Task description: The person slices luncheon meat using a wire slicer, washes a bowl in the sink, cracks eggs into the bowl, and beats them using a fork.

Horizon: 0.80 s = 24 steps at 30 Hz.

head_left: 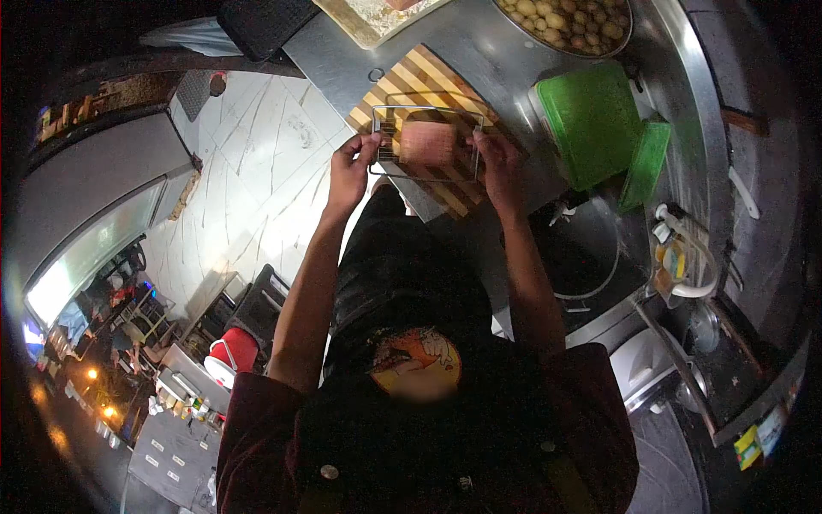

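Observation:
A rectangular metal wire frame (pixel 425 179) is held level over a striped wooden board (pixel 417 70). My left hand (pixel 353 167) pinches its left end, and my right hand (pixel 498 163) grips its right end. A block of pinkish food (pixel 428 143) shows inside the frame's outline, above the middle of the board. Whether the block rests on the board or touches the wires, I cannot tell. The board lies at an angle on the metal counter (pixel 330 60).
Potatoes fill a large round pan (pixel 632 34) at the top right. A floured tray (pixel 351 30) sits at the top. Green lids or boards (pixel 591 124) lie to the right, beside a sink (pixel 591 248). A dark mat (pixel 261 26) is at the upper left.

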Each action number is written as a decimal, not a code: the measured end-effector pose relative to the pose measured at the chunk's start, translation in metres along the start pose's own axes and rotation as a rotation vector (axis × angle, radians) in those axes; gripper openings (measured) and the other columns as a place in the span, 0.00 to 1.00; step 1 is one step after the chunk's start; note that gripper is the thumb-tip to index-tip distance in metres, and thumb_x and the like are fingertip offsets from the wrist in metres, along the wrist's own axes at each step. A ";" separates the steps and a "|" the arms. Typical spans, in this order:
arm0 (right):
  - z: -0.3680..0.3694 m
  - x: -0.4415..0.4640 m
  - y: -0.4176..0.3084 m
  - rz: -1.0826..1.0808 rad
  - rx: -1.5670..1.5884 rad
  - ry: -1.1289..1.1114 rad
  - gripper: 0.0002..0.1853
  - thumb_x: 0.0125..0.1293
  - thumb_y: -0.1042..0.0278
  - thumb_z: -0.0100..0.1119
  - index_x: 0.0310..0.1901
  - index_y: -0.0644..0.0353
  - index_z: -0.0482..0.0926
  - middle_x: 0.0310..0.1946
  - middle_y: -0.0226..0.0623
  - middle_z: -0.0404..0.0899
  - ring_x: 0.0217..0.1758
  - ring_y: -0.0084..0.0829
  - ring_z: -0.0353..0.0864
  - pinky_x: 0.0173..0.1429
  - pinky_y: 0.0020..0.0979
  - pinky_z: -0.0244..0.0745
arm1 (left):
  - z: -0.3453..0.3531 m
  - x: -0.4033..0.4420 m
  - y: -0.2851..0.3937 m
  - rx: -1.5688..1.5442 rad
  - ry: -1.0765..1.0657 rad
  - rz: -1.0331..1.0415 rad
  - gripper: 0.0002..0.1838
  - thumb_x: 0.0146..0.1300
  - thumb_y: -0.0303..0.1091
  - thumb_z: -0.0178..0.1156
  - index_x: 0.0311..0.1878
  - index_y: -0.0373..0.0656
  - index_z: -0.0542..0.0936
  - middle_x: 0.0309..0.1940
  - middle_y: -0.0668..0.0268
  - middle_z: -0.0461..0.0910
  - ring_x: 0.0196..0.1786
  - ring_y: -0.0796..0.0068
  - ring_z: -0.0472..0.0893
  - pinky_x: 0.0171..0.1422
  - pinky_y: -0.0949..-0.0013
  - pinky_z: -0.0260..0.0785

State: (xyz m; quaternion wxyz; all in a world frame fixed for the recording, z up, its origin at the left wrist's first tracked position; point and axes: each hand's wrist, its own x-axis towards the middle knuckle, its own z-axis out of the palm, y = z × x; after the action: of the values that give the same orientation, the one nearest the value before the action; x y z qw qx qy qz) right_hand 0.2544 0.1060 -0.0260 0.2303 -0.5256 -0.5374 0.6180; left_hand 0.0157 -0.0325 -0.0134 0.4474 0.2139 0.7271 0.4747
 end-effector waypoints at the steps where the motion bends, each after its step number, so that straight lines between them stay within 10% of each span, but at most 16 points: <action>1: 0.000 -0.001 -0.001 0.022 0.023 0.001 0.22 0.74 0.49 0.61 0.50 0.64 0.84 0.44 0.39 0.88 0.50 0.29 0.86 0.59 0.32 0.76 | 0.002 -0.001 0.002 -0.028 0.004 0.000 0.17 0.77 0.42 0.59 0.43 0.35 0.84 0.29 0.76 0.76 0.34 0.84 0.70 0.42 0.75 0.64; 18: -0.005 0.009 -0.006 0.097 0.026 0.249 0.21 0.78 0.49 0.54 0.54 0.62 0.78 0.44 0.40 0.82 0.49 0.32 0.82 0.56 0.36 0.75 | -0.022 0.036 -0.007 0.124 0.241 0.080 0.25 0.78 0.49 0.55 0.47 0.30 0.83 0.36 0.57 0.87 0.39 0.68 0.85 0.49 0.64 0.75; 24: 0.014 0.041 -0.021 -0.390 -0.587 0.450 0.21 0.77 0.50 0.53 0.52 0.64 0.79 0.47 0.49 0.80 0.49 0.50 0.82 0.57 0.46 0.76 | 0.006 0.069 0.048 0.325 0.281 0.363 0.20 0.77 0.46 0.56 0.48 0.33 0.83 0.37 0.51 0.87 0.38 0.61 0.86 0.47 0.61 0.76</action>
State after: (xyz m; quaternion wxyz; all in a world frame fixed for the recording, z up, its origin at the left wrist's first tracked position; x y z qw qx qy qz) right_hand 0.2219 0.1409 -0.0256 0.2950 -0.5793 -0.7165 0.2531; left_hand -0.0197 0.0437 -0.0031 0.2095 0.3416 0.7985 0.4493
